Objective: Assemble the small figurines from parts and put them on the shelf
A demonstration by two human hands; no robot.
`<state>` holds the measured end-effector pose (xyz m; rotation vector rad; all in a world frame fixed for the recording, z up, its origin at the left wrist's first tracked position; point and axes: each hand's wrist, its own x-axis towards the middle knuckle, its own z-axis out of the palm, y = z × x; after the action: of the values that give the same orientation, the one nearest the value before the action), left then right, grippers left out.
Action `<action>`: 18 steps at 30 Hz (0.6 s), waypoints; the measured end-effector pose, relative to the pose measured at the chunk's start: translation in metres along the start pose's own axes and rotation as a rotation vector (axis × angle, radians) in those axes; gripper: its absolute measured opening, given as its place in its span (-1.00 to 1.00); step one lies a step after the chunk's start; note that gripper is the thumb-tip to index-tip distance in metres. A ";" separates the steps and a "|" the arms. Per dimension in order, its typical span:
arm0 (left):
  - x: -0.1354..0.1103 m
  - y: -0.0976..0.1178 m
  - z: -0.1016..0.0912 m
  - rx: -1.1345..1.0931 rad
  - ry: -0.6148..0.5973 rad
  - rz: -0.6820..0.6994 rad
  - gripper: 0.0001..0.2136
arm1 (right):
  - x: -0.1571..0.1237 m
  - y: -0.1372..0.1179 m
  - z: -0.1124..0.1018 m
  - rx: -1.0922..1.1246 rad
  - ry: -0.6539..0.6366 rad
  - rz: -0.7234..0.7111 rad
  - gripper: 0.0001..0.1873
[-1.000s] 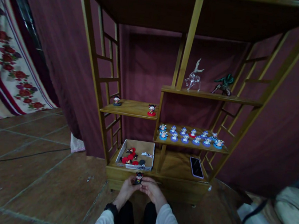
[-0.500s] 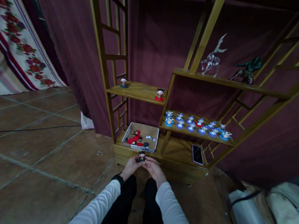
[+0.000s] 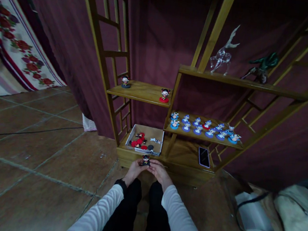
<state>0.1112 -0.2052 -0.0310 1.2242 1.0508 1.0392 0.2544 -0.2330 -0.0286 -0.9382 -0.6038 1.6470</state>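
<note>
Between my two hands, just in front of the box, is a small doll figurine (image 3: 146,160) with black hair and a dark base, held upright. My left hand (image 3: 134,170) grips its base from the left, while the fingers of my right hand (image 3: 160,172) close on the base from the right. Beyond them stands an open cardboard box (image 3: 157,133) with red and black figurine parts, red discs, a grey disc and a white piece inside. Two similar figurines stand on the shelf above: one on a dark base (image 3: 125,82) at the left, one on a red base (image 3: 164,95) at the right.
Several blue and purple figurines (image 3: 198,129) stand in two rows on the right shelf (image 3: 177,133). Below lies a phone (image 3: 203,157). A clear deer ornament (image 3: 221,59) and a dark green ornament (image 3: 262,67) are higher up. Bags (image 3: 296,221) rest on the floor at right.
The camera view has shifted slightly, with the shelf appearing a little larger and closer. Both hands keep hold of the figurine in nearly the same place.
</note>
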 end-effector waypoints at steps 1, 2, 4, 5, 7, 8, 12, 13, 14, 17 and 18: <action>-0.001 0.001 0.000 -0.006 0.014 0.009 -0.69 | 0.000 0.000 0.000 -0.005 -0.005 0.003 -0.67; -0.001 0.001 0.001 -0.008 0.026 0.019 -0.68 | 0.001 0.000 -0.001 -0.010 -0.008 0.008 -0.67; -0.003 0.004 0.002 0.006 0.039 0.030 -0.68 | 0.002 0.002 -0.002 -0.013 -0.006 0.016 -0.66; -0.004 0.005 0.002 0.020 0.042 0.029 -0.68 | 0.003 0.003 -0.003 -0.010 -0.002 0.018 -0.66; -0.006 0.008 0.003 0.044 0.056 0.024 -0.69 | 0.004 0.006 -0.004 -0.004 0.003 0.021 -0.64; -0.006 0.009 0.003 0.051 0.067 0.020 -0.69 | 0.005 0.007 -0.004 -0.005 0.006 0.024 -0.64; -0.008 0.012 0.003 0.029 0.062 0.007 -0.69 | 0.006 0.010 -0.002 -0.019 0.020 0.026 -0.62; -0.008 0.012 0.002 0.005 0.034 -0.008 -0.68 | 0.006 0.010 -0.002 -0.017 0.029 0.020 -0.63; -0.008 0.013 0.001 -0.031 0.001 -0.033 -0.67 | 0.006 0.009 -0.001 -0.014 0.039 0.013 -0.64; -0.010 0.013 -0.002 -0.194 -0.060 -0.146 -0.64 | 0.005 0.009 0.002 -0.006 0.069 -0.005 -0.67; -0.011 0.013 -0.003 -0.248 -0.054 -0.177 -0.66 | 0.005 0.008 0.003 -0.010 0.073 -0.006 -0.68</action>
<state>0.1050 -0.2147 -0.0178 0.9367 0.9395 0.9612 0.2470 -0.2301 -0.0352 -0.9986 -0.5658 1.5982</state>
